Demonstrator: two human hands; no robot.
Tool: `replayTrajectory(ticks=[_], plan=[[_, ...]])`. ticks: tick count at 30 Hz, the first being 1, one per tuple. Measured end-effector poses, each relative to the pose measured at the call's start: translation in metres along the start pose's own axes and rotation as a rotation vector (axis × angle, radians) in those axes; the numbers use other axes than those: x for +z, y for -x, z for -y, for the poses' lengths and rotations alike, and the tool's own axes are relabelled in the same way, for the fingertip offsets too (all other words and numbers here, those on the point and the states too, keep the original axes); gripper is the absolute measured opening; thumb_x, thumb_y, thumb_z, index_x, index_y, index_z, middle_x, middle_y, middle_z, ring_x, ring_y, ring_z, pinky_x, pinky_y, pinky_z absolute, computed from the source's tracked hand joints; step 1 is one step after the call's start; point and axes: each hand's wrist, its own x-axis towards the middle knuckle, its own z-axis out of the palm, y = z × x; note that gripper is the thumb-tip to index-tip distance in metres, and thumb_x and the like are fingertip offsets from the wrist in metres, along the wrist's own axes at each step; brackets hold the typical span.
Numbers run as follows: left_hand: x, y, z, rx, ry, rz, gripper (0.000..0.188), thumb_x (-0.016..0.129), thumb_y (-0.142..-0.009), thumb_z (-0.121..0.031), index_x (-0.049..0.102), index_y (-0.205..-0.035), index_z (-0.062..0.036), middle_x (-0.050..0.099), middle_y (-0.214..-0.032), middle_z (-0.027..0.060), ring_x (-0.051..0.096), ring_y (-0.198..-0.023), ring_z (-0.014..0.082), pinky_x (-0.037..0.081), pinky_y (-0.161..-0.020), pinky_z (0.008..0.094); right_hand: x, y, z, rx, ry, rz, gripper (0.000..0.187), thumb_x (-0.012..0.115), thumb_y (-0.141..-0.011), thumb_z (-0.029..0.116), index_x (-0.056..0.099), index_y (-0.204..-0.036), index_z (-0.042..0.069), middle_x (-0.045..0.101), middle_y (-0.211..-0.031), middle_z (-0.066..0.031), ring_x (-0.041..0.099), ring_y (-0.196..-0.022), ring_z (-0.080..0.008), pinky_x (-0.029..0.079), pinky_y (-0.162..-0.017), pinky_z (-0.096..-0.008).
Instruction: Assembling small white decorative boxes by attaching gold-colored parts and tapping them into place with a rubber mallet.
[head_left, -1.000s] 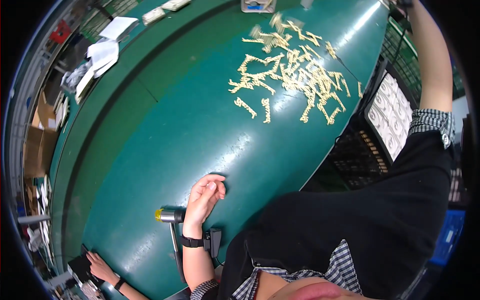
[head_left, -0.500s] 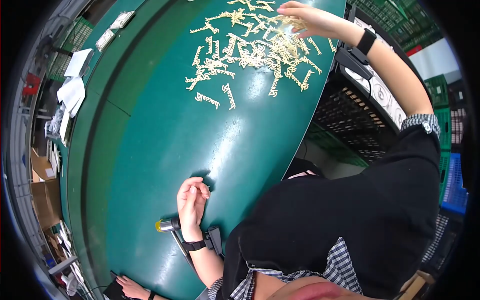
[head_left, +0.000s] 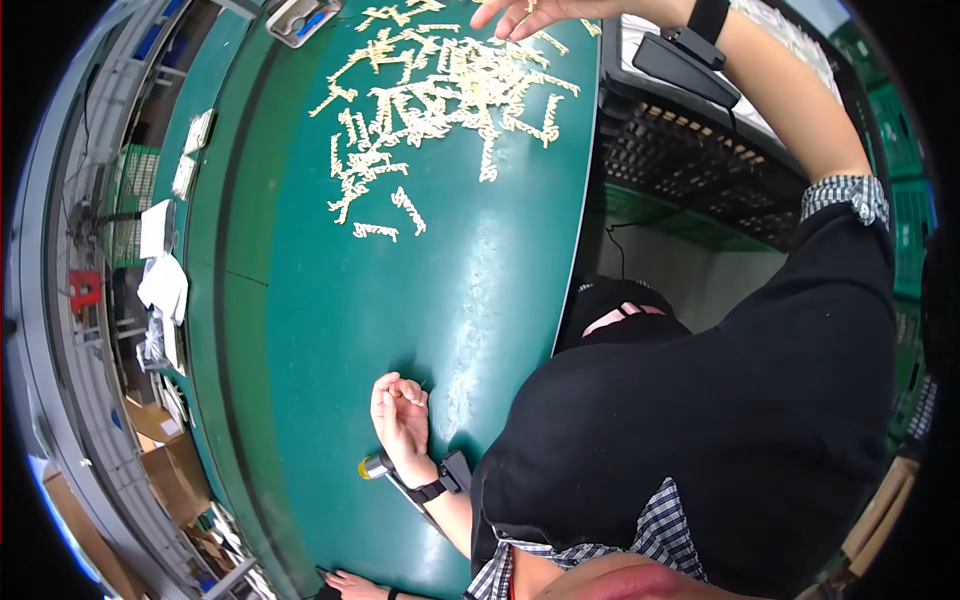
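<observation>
Many thin cream-coloured cut-out lettering strips (head_left: 440, 100) lie scattered and heaped across the far part of the green table (head_left: 330, 320). Over the far right of that heap, at the picture's top edge, my right hand (head_left: 530, 15) reaches with its fingers spread. A bit of cream strip shows by its fingers, but I cannot see it being gripped. My left hand (head_left: 402, 415) rests near me on the table, its fingers curled in; whatever they might hold is hidden. Beside that wrist lies a mallet (head_left: 377, 466) with a yellow face and metal head, its handle partly behind my forearm.
Black crates (head_left: 690, 160) stand right of the table edge, with white items on top. A small tray (head_left: 300, 22) with something blue sits at the far left. White papers (head_left: 163, 285) and cardboard boxes (head_left: 172, 465) line the left. Another person's hand (head_left: 352, 586) shows at the bottom.
My right hand had a bunch of cream strips at its fingers, some blurred in falling; now its fingers are spread above the heap. The view has shifted. My left hand stays curled on the table.
</observation>
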Motion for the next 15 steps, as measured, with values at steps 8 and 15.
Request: replayTrajectory(ticks=[8, 15], plan=[[0.002, -0.011, -0.003, 0.061, 0.008, -0.049, 0.030, 0.050, -0.094, -0.025, 0.052, -0.114, -0.0032, 0.049, -0.080, 0.0033, 0.043, -0.074, 0.0134, 0.036, -0.065, 0.0254, -0.024, -0.008, -0.038, -0.159, 0.337, -0.012, 0.069, 0.058, -0.082, 0.004, 0.020, -0.140, 0.003, 0.059, -0.094, -0.0158, 0.059, -0.072, -0.0172, 0.048, -0.054, -0.0285], [0.000, -0.004, -0.001, 0.066, -0.021, -0.076, 0.033, 0.050, -0.094, -0.027, 0.051, -0.116, -0.0032, 0.049, -0.081, 0.0033, 0.043, -0.074, 0.0131, 0.036, -0.066, 0.0250, 0.009, -0.007, -0.041, -0.158, 0.379, -0.106, 0.064, 0.061, -0.081, 0.012, 0.030, -0.136, -0.002, 0.059, -0.089, -0.0107, 0.055, -0.069, -0.0134, 0.046, -0.055, -0.0264]])
